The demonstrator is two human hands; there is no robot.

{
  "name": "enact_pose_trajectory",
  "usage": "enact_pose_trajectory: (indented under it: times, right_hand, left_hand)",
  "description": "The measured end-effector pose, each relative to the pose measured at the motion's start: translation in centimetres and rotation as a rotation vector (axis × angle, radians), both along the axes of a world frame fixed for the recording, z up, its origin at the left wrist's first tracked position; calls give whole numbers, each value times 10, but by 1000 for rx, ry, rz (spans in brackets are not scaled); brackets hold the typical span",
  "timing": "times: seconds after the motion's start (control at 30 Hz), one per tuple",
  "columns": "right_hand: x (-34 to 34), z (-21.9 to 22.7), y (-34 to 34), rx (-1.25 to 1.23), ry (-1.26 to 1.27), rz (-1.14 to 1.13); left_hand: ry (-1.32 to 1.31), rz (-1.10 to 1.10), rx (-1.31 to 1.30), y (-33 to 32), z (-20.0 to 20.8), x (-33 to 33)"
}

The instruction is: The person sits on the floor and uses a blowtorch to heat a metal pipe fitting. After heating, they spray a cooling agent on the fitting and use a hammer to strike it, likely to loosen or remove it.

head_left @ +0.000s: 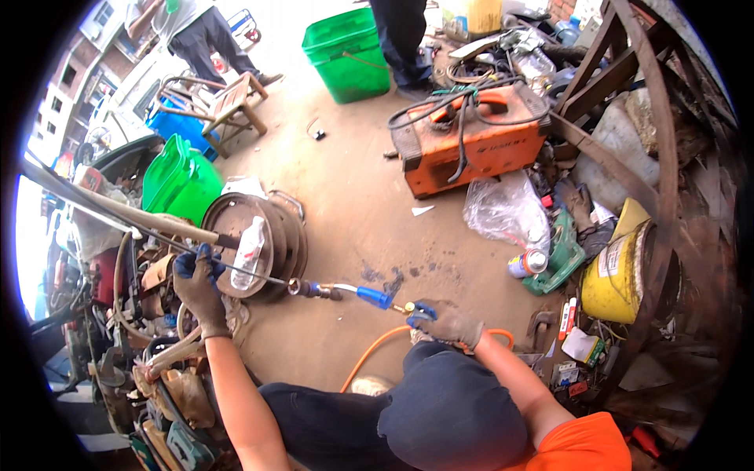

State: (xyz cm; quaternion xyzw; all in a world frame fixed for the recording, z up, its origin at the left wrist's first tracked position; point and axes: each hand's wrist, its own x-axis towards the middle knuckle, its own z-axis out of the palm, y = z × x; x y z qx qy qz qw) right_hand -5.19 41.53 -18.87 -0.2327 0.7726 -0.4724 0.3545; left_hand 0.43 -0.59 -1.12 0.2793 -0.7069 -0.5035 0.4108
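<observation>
In a grey-and-blue work glove, my left hand (pixel 203 290) is closed around a thin metal rod (pixel 263 277) that slants in from the upper left. My right hand (pixel 449 323), gloved too, grips the valve end of a gas torch (pixel 375 297) with a blue handle and brass fitting. The nozzle points left, right by the rod's tip; I cannot tell whether they touch. No flame shows clearly. From the torch an orange hose (pixel 367 357) curves down and around by my legs. Behind the rod, a clear plastic bottle (pixel 248 255) lies over rusty wheel rims (pixel 292 235).
An orange welding machine (pixel 475 149) with coiled cable stands ahead. Green buckets (pixel 345 63), a wooden chair (pixel 232 110) and two standing people are farther off. Scrap lines both sides. At right are a spray can (pixel 528 263) and a yellow bucket (pixel 616 275).
</observation>
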Motion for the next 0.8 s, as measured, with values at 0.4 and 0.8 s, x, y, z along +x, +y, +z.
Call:
enact_pose_trajectory:
  times: [0.4, 0.8]
  right_hand:
    - [-4, 8, 4, -6, -114, -29]
    - [-2, 32, -11, 48, -88, -98]
  left_hand:
    - [85, -57, -61, 20, 5, -16]
    - [87, -154, 51, 23, 10, 1]
